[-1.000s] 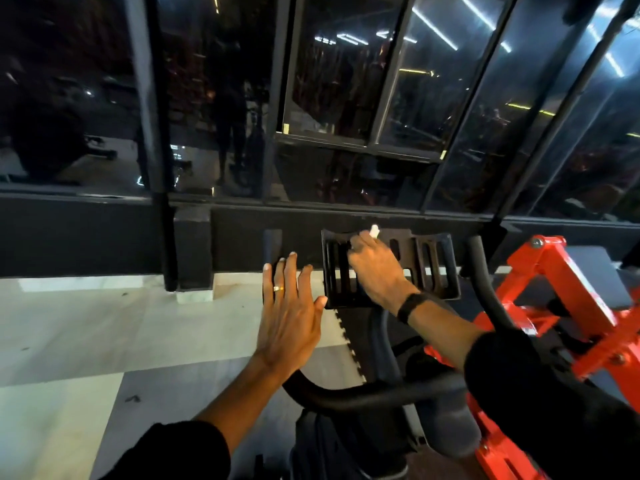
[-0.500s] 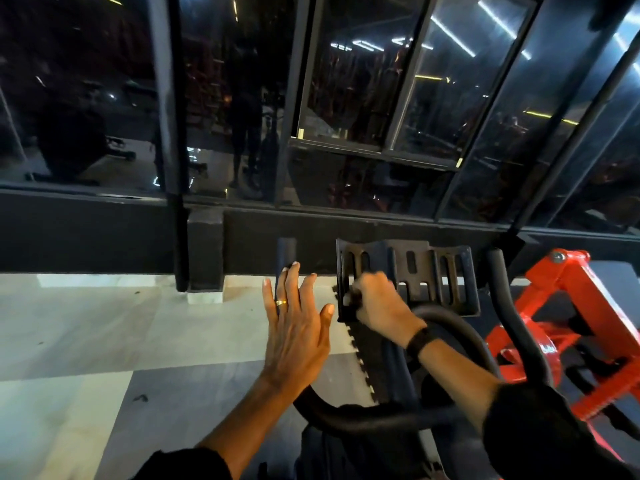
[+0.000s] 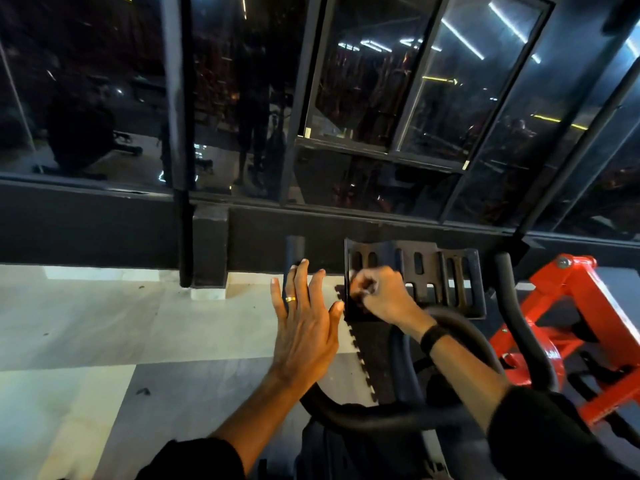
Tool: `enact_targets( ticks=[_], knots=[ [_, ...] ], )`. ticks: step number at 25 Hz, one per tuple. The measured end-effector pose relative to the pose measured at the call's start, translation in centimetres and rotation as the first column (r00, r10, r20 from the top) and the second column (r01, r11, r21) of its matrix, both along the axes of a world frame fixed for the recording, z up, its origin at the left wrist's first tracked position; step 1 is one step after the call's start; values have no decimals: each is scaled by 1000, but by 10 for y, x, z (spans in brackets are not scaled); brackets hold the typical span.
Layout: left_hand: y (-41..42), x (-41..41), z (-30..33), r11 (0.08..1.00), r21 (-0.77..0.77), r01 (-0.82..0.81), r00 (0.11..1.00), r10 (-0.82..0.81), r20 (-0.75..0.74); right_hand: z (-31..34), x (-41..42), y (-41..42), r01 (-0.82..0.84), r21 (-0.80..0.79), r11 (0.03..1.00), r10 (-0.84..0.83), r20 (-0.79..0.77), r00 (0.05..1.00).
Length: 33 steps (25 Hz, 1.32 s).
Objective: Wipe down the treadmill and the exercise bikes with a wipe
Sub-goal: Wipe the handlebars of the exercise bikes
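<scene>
A black slotted tray (image 3: 436, 271) tops the exercise bike's handlebars (image 3: 388, 415) right in front of me. My right hand (image 3: 379, 294) is curled at the tray's left edge, fingers bunched tight against it. The wipe is hidden inside that fist; only a small pale speck shows between the fingers. My left hand (image 3: 304, 320) hovers flat just left of the tray, fingers straight and spread, a ring on one finger, holding nothing. Its fingertips lie close to a black upright handlebar end (image 3: 294, 251).
A red machine frame (image 3: 568, 327) stands close on the right. A black low wall (image 3: 104, 230) and dark glass windows (image 3: 381, 81) run across ahead. Pale floor tiles (image 3: 86, 341) lie to the left, and a dark interlocking mat (image 3: 372, 358) sits under the bike.
My right hand slid from the tray's upper middle to its left edge, and the white wipe tip went out of sight. The left hand stayed flat beside it.
</scene>
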<state>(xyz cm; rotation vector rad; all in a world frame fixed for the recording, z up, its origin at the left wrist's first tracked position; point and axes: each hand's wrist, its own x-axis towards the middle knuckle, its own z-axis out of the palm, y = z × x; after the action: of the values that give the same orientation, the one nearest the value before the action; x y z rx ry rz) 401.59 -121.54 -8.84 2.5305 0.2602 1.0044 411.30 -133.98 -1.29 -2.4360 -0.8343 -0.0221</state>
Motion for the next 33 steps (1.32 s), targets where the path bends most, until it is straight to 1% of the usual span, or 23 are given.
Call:
enact_targets(
  ticks=[1, 2, 3, 4, 5, 6, 7, 8, 9, 11, 13, 14, 15, 17, 19, 21, 22, 24, 26, 28, 29, 31, 33],
  knots=[
    [-1, 0, 0, 1000, 10, 5, 1000, -5, -5, 4, -3, -9, -57, -104, 993, 46, -102, 994],
    [-1, 0, 1, 1000, 21, 12, 1000, -12, -5, 14, -3, -14, -93, -126, 988, 70, -173, 982],
    [-1, -1, 1, 1000, 25, 19, 1000, -19, -7, 22, -1, -11, -70, -57, 996, 60, -154, 986],
    [-1, -2, 2, 1000, 22, 19, 1000, -19, -11, 30, 0, -3, -6, 84, 996, 11, -60, 998],
    [-1, -3, 3, 1000, 17, 15, 1000, -15, -19, 36, 1, 10, 49, 233, 971, -65, 65, 996],
    [0, -2, 4, 1000, 11, 14, 999, -14, -30, 36, -3, 24, 70, 326, 943, -124, 147, 981],
    [0, -2, 4, 1000, 10, 16, 999, -16, -38, 29, -11, 35, 65, 349, 935, -144, 204, 968],
    [1, -4, 5, 1000, 16, 24, 999, -23, -43, 18, -19, 40, 50, 319, 947, -130, 233, 964],
    [2, -6, 4, 999, 31, 43, 998, -41, -42, 5, -29, 40, 42, 263, 964, -105, 229, 968],
    [2, -13, 4, 988, 99, 115, 993, -113, -23, -5, -43, 23, 48, 162, 986, -77, 176, 981],
    [0, -17, 7, 968, 150, 199, 979, -202, 3, -5, -54, -10, 110, 154, 982, -130, 126, 984],
    [1, -18, 9, 968, 138, 210, 977, -214, 17, -5, -61, -28, 151, 206, 967, -170, 81, 982],
    [1, -18, 10, 970, 120, 210, 976, -214, 24, -6, -71, -45, 193, 295, 936, -210, 27, 977],
    [-1, -18, 15, 962, 141, 233, 971, -238, 19, -7, -93, -70, 278, 439, 854, -272, -78, 959],
    [-12, -25, 15, 933, 181, 310, 946, -322, 37, -13, -114, -93, 353, 461, 814, -345, -105, 933],
    [-33, -40, 13, 904, 172, 391, 910, -407, 71, -20, -136, -114, 378, 446, 811, -371, -107, 922],
    [-47, -50, 12, 886, 153, 438, 888, -453, 85, -25, -146, -123, 371, 450, 812, -360, -114, 926],
    [-80, -72, 10, 820, 82, 566, 814, -572, 104, -35, -170, -143, 360, 480, 800, -350, -113, 930],
    [-109, -95, 4, 731, 18, 682, 724, -679, 119, -43, -195, -161, 361, 503, 785, -355, -112, 928],
    [-131, -116, -3, 639, -73, 765, 644, -761, 82, -48, -222, -175, 380, 521, 764, -362, -143, 921],
    [-141, -126, -7, 596, -164, 786, 609, -792, 40, -51, -236, -182, 401, 524, 752, -368, -172, 914],
    [-156, -144, -16, 521, -379, 765, 548, -836, -44, -58, -262, -199, 431, 517, 739, -377, -213, 901],
    [-175, -167, -23, 442, -509, 739, 482, -874, -60, -64, -295, -222, 431, 454, 780, -356, -244, 902]
  ],
)
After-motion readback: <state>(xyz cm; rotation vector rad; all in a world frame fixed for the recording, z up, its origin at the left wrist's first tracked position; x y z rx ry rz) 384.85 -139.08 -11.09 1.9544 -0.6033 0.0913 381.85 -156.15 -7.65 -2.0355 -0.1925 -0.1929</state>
